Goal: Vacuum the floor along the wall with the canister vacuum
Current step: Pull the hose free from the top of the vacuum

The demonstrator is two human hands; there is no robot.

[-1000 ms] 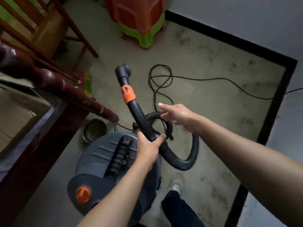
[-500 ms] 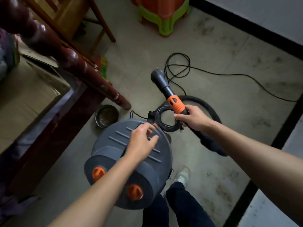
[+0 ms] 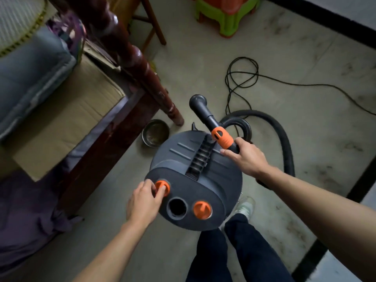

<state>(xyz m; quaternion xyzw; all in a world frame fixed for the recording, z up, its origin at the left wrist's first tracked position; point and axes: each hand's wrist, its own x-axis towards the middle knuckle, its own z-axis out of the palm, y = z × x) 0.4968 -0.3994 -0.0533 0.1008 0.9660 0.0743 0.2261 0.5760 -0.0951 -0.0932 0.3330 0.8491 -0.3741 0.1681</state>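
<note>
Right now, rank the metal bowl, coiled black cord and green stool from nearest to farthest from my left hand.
From the left hand:
1. Metal bowl, beside the bedpost.
2. Coiled black cord, beyond the vacuum.
3. Green stool, farthest, by the wall.

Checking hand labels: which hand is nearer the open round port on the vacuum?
Left. The left hand holds the orange knob right beside the port; the right hand grips the hose handle at the far side of the canister vacuum.
</note>
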